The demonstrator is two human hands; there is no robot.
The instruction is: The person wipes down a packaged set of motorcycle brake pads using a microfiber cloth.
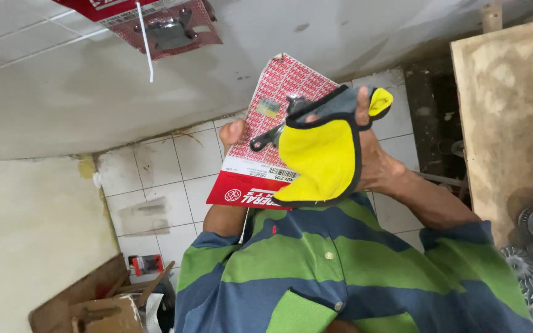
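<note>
Red-and-white patterned cardboard package (266,139) is held up before the striped shirt (340,271) by the left hand (232,132) — a yellow cloth with black edging (319,160) is pinched against it by the right hand (371,154).

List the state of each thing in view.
red card package: gripped at its edge by left hand.
metal part: on the card's front, partly covered.
yellow cloth: gripped in right hand, lying over the card.
</note>
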